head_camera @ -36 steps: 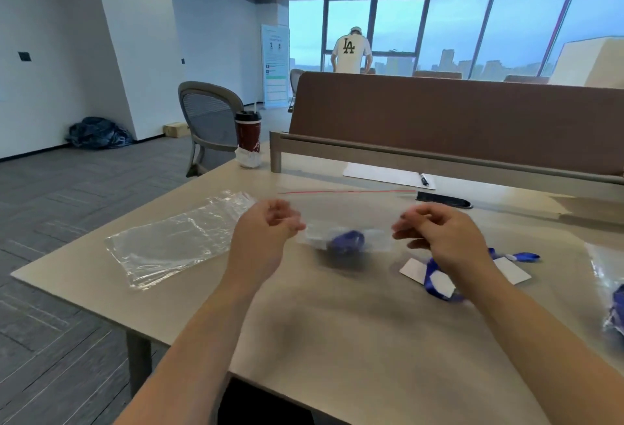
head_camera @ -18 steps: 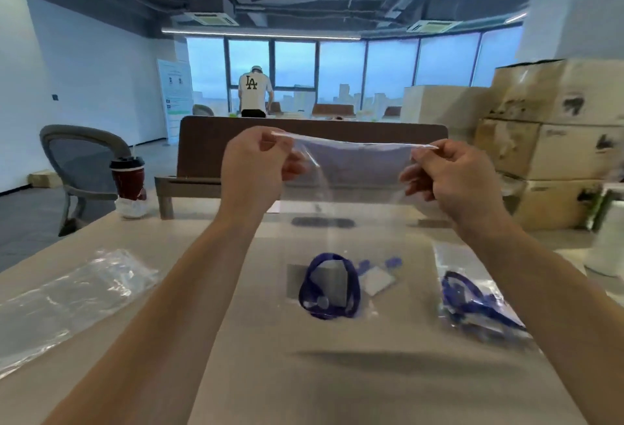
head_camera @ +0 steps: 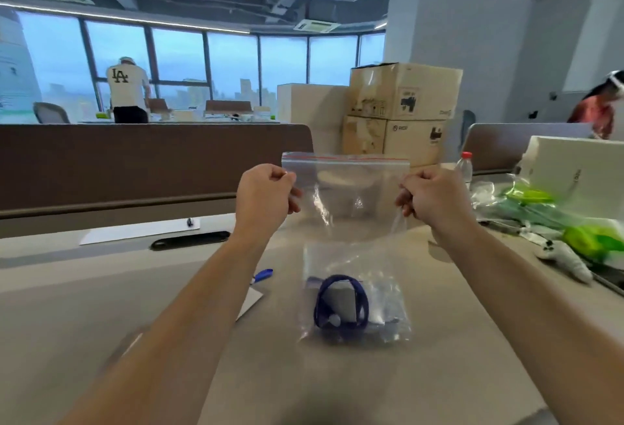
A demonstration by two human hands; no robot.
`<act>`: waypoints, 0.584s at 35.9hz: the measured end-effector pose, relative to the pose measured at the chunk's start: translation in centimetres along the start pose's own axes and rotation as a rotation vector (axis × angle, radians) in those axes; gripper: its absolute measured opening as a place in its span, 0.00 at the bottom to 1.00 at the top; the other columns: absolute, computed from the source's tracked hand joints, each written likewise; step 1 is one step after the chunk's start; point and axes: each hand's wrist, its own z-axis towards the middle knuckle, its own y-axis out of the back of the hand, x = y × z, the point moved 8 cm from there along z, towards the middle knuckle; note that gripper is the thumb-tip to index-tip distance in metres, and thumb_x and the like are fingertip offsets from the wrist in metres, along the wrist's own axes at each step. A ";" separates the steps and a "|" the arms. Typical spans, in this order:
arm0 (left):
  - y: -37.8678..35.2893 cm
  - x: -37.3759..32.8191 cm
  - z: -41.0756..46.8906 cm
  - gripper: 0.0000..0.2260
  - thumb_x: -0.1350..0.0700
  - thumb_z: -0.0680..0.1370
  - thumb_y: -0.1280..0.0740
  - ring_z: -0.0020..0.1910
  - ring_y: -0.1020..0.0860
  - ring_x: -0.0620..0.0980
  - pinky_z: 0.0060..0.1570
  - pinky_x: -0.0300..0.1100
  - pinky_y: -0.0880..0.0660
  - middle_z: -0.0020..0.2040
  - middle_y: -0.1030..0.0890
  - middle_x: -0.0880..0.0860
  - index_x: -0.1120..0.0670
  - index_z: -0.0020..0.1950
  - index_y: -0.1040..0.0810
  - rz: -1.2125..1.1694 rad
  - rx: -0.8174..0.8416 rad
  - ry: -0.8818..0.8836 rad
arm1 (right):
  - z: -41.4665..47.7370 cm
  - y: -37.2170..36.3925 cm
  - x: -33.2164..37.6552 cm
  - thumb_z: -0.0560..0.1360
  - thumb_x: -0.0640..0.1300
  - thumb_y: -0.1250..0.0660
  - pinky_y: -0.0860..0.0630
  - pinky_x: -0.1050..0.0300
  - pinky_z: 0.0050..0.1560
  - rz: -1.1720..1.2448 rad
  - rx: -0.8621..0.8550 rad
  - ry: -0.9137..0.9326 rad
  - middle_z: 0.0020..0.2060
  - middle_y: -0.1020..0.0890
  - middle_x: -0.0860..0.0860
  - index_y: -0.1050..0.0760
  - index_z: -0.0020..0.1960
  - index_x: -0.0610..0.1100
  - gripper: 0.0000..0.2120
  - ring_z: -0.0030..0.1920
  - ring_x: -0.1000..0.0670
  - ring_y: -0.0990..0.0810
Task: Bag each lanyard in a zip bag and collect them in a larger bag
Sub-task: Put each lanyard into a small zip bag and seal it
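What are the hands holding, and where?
A clear zip bag with a blue lanyard inside: left hand pinches its upper left edge, right hand its upper right edge.

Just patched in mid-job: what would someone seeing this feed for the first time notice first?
The clear zip bag is held up in mid-frame, with the left hand and right hand gripping its upper side edges. Next comes the blue lanyard, coiled at the bag's bottom, low over the table. Stacked cardboard boxes rise behind, right of centre.
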 end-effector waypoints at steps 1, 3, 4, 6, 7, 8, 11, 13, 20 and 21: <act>-1.3 0.6 0.7 0.07 0.60 0.81 0.36 0.25 0.21 0.48 0.26 0.36 0.24 0.37 0.16 0.58 0.60 0.47 0.21 0.005 0.017 0.023 | 0.9 0.0 -0.9 0.78 0.43 0.35 0.29 0.57 0.31 -0.012 -0.006 -0.026 0.29 0.16 0.46 0.22 0.36 0.42 0.12 0.25 0.51 0.23; -3.8 2.4 2.0 0.06 0.60 0.81 0.36 0.31 0.18 0.51 0.30 0.41 0.21 0.41 0.16 0.61 0.61 0.47 0.22 -0.005 0.060 0.083 | 2.7 -0.3 -3.1 0.78 0.42 0.36 0.27 0.57 0.30 -0.002 -0.006 -0.093 0.31 0.16 0.43 0.22 0.37 0.41 0.12 0.26 0.50 0.20; -5.1 3.5 2.5 0.05 0.60 0.80 0.35 0.35 0.17 0.53 0.35 0.47 0.18 0.41 0.16 0.61 0.59 0.46 0.22 0.004 0.087 0.109 | 3.5 -0.7 -4.3 0.79 0.41 0.37 0.26 0.56 0.31 0.023 0.003 -0.132 0.33 0.16 0.42 0.23 0.37 0.41 0.12 0.28 0.48 0.19; -7.3 5.7 3.5 0.02 0.58 0.74 0.34 0.41 0.16 0.57 0.43 0.55 0.18 0.40 0.16 0.58 0.56 0.43 0.24 0.066 0.144 0.141 | 5.1 -1.6 -6.7 0.79 0.39 0.38 0.21 0.52 0.36 0.069 0.027 -0.210 0.34 0.17 0.39 0.23 0.39 0.39 0.11 0.31 0.45 0.19; -8.2 6.5 3.7 0.04 0.55 0.71 0.33 0.43 0.16 0.58 0.44 0.55 0.19 0.40 0.17 0.56 0.54 0.42 0.25 0.098 0.175 0.152 | 5.8 -2.0 -7.9 0.79 0.38 0.38 0.20 0.51 0.39 0.075 0.043 -0.239 0.34 0.18 0.40 0.23 0.42 0.37 0.09 0.32 0.45 0.19; -9.1 7.5 3.9 0.07 0.53 0.68 0.33 0.45 0.17 0.58 0.43 0.52 0.21 0.40 0.18 0.53 0.53 0.43 0.27 0.117 0.201 0.161 | 6.4 -2.5 -9.1 0.80 0.38 0.37 0.20 0.51 0.40 0.080 0.060 -0.261 0.35 0.18 0.40 0.23 0.45 0.36 0.08 0.33 0.45 0.18; -11.1 10.0 4.1 0.13 0.56 0.74 0.32 0.45 0.19 0.53 0.43 0.45 0.23 0.44 0.19 0.49 0.45 0.55 0.30 0.182 0.253 0.181 | 7.4 -4.0 -11.9 0.80 0.38 0.36 0.18 0.53 0.41 0.048 0.096 -0.292 0.39 0.18 0.40 0.26 0.52 0.36 0.05 0.36 0.46 0.17; -11.9 12.0 4.5 0.09 0.58 0.76 0.35 0.45 0.21 0.50 0.41 0.42 0.26 0.48 0.19 0.50 0.48 0.54 0.29 0.263 0.270 0.174 | 7.7 -5.0 -13.8 0.80 0.37 0.37 0.18 0.53 0.41 0.022 0.109 -0.311 0.41 0.19 0.40 0.28 0.56 0.39 0.06 0.37 0.46 0.18; -14.1 16.9 4.6 0.24 0.54 0.80 0.35 0.65 0.26 0.52 0.54 0.40 0.32 0.71 0.28 0.51 0.50 0.76 0.35 0.400 0.345 0.225 | 7.7 -6.8 -19.0 0.76 0.39 0.36 0.22 0.55 0.34 -0.104 0.157 -0.377 0.42 0.18 0.41 0.23 0.53 0.35 0.10 0.29 0.50 0.18; -14.2 17.3 4.6 0.24 0.54 0.81 0.35 0.67 0.28 0.52 0.55 0.39 0.34 0.73 0.29 0.51 0.51 0.76 0.36 0.416 0.360 0.228 | 7.8 -6.8 -19.2 0.76 0.39 0.36 0.23 0.57 0.32 -0.116 0.155 -0.378 0.40 0.19 0.41 0.23 0.51 0.34 0.09 0.28 0.51 0.18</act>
